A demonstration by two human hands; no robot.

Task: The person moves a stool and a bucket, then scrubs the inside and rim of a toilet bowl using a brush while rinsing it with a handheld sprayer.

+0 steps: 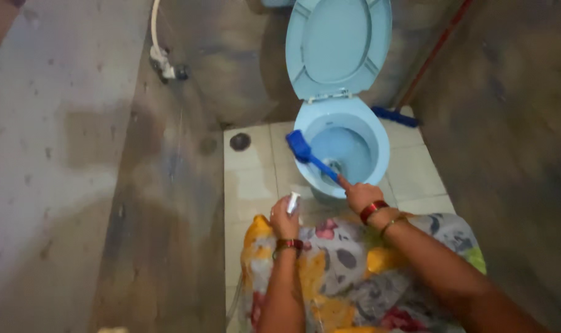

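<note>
My right hand (360,196) grips the handle of a blue toilet brush (306,154), whose head rests on the left rim of a light blue toilet bowl (379,148). The seat and lid (339,43) are raised against the back. My left hand (284,221) holds a small white bottle or nozzle (293,201) upright, just left of the bowl's front. Both wrists wear red bangles.
A floor drain (239,142) sits in the tiled floor (249,179) left of the toilet. A white hose with a valve (162,61) hangs on the stained left wall. A broom with a blue head (394,116) leans at the right. My patterned garment (354,271) fills the foreground.
</note>
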